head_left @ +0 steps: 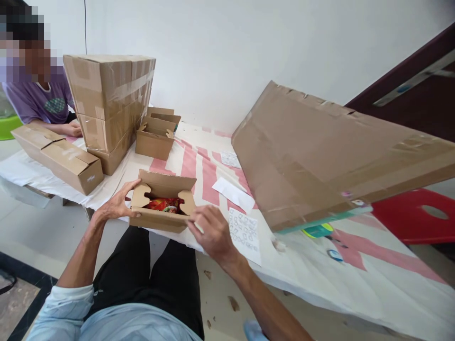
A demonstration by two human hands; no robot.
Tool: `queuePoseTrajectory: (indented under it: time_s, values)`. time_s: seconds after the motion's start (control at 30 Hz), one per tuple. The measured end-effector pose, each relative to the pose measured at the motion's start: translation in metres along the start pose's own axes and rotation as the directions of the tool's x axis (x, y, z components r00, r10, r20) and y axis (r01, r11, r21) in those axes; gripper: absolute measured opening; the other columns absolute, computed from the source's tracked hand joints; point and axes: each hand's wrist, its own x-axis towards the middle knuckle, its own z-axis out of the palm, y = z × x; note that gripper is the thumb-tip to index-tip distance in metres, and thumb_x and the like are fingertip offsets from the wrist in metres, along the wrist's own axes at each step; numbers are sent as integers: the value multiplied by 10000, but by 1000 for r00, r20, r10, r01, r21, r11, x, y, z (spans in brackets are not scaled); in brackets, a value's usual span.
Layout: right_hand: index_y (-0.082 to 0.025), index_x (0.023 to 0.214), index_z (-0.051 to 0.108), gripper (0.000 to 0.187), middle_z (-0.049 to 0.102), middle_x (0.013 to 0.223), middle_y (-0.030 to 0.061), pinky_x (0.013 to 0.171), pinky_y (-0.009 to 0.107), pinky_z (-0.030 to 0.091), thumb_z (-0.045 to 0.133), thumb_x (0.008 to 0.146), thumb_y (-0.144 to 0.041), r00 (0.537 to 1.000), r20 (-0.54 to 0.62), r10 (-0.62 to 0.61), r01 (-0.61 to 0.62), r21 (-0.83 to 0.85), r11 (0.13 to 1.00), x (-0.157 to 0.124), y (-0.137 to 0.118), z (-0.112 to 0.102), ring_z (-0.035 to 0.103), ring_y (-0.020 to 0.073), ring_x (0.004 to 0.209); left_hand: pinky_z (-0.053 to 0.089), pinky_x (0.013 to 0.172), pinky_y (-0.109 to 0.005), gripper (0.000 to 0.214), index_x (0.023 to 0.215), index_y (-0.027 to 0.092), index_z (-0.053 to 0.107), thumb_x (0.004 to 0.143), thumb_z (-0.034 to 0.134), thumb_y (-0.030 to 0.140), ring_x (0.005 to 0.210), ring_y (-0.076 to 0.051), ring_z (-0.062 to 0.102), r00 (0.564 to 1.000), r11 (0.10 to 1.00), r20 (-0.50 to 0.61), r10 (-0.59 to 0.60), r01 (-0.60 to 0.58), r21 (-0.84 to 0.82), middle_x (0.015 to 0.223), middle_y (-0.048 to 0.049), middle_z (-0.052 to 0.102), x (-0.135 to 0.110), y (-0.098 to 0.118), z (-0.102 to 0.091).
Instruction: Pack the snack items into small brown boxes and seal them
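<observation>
A small open cardboard box [161,221] sits at the table's front edge, its back flap standing up and its notched side flaps folded inward. Inside lie shiny red packets [161,204] with printed pictures, partly covered by the side flaps. My left hand [115,201] grips the box's left end, thumb at the front and fingers toward the back corner. At the right front corner, my right hand [211,232] is closed with its fingertips against the box edge. The undersides of its fingers are hidden.
Stacked taped cartons [106,104] and a long closed box [67,158] stand left, near a person in purple [39,104]. More open boxes [156,142] sit behind. A large cardboard sheet [320,151] leans at right. Printed papers [245,232] and a tape roll [334,255] lie on the table.
</observation>
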Motion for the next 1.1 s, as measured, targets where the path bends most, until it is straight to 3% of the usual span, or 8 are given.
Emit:
queuePoseTrajectory:
  time_s: [0.07,0.17,0.37,0.53,0.67,0.83,0.97,1.1]
  values:
    - [-263,863,665,219,706,911,79,803,428,529,578,1016,-132,996,37,-79,81,-59,995,-16,-12,4,636,254,874,540,1147,-546,1122,1708,299,340,748,901,447,1580,-423,405,1000,1000,1,24,-24,-4,1750,-173,344,1,-1,0]
    - [-250,887,667,138,718,963,93,799,422,521,641,1018,-216,991,62,-117,121,-73,990,-26,-19,10,643,259,903,546,1146,-547,1160,1715,300,328,731,918,464,1578,-424,417,999,999,21,37,-37,-2,1758,-173,348,1,-3,-3]
    - [-242,803,634,263,716,912,85,796,392,503,577,1059,-238,991,103,-90,89,15,996,-2,-13,8,646,237,876,504,1185,-596,919,1696,344,386,883,740,585,1615,-430,377,994,967,101,41,-14,-253,1800,-114,325,-7,-2,-13]
    - [-217,1031,745,195,769,1168,119,989,425,524,557,1077,-241,980,176,-95,85,63,994,21,-6,6,654,270,1143,465,1226,-582,1196,1711,323,343,709,927,617,1618,-431,350,997,993,40,-67,70,-95,1795,-132,291,-10,11,-2]
    - [-229,1175,770,229,777,1258,112,1058,489,480,564,1076,-257,961,273,-39,66,-91,994,30,10,-3,622,319,1266,471,1224,-578,1195,1708,337,337,712,929,629,1607,-420,363,999,994,13,-51,52,-92,1767,-132,313,-12,18,5]
    - [-213,982,763,223,783,1054,120,976,480,461,555,1063,-207,960,270,75,31,-369,929,33,28,-25,624,329,1115,485,1212,-595,1202,1708,312,341,712,934,627,1596,-444,371,1000,998,-2,-17,17,-68,1757,-156,318,-14,14,6]
    - [-210,867,734,130,754,937,142,930,486,458,680,985,-210,906,404,129,72,-447,892,40,31,-28,610,349,1027,489,1207,-606,1196,1714,316,330,725,932,618,1587,-457,379,1000,998,-24,18,-19,-52,1752,-159,327,-14,11,8]
    - [-213,975,746,50,762,984,131,880,425,461,770,946,-245,798,584,147,81,-346,935,58,30,-11,656,322,1014,498,1189,-625,1234,1724,340,296,711,936,634,1594,-471,359,1000,999,-20,11,-12,-49,1763,-164,291,-17,12,11]
